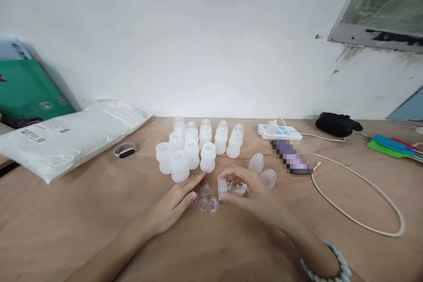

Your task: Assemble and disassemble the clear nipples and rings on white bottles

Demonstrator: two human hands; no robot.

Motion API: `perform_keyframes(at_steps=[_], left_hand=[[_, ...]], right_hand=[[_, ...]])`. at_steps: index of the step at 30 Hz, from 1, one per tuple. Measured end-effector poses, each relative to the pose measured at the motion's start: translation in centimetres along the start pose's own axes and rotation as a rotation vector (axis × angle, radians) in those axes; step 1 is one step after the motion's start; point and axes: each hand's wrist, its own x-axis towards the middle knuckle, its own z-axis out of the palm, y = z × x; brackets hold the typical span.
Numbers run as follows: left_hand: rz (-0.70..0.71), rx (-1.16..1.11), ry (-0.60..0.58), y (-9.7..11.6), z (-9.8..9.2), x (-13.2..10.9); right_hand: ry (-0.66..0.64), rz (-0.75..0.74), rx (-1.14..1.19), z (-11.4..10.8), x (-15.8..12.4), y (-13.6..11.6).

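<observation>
My right hand [251,194] is closed around a small clear plastic cap [225,188] with a teat part, held just above the wooden table [99,211]. Stretched out flat, my left hand [175,205] has its fingertips beside a little cluster of clear silicone teats [205,200] lying on the table. Behind both hands stand several small white translucent bottles [198,150], some topped with clear domed caps. Two loose domed caps [262,169] lie to the right of my right hand.
A white plastic bag [72,134] lies at the left with a wristband [124,150] beside it. A power strip [279,131], a blurred-out object [292,157], a white cable [363,202], a black item [335,123] and coloured spatulas [393,146] sit to the right.
</observation>
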Motion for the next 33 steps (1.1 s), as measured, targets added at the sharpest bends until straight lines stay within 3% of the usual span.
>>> perform_keyframes(at_steps=[5, 12, 16, 20, 23, 28, 33], left_hand=[[-0.023, -0.014, -0.008, 0.1, 0.1, 0.0], [0.078, -0.151, 0.200, 4.5, 0.2, 0.2], [0.075, -0.353, 0.264, 6.0, 0.8, 0.3], [0.023, -0.586, 0.211, 6.1, 1.1, 0.5], [-0.046, -0.703, 0.149, 6.0, 1.0, 0.7], [-0.142, -0.776, 0.078, 6.2, 0.8, 0.6], [-0.265, -0.828, 0.090, 6.8, 0.9, 0.3]], right_hand=[[-0.005, -0.027, 0.003, 0.1, 0.1, 0.5], [0.051, -0.057, 0.086, 1.3, 0.0, 0.0], [0.086, -0.239, -0.012, 1.9, -0.3, -0.4], [0.077, -0.504, -0.156, 2.1, -0.5, -0.2], [0.098, -0.620, -0.270, 2.2, -0.6, -0.1], [0.084, -0.710, -0.424, 2.4, -0.7, -0.4], [0.089, -0.742, -0.447, 2.6, -0.7, -0.2]])
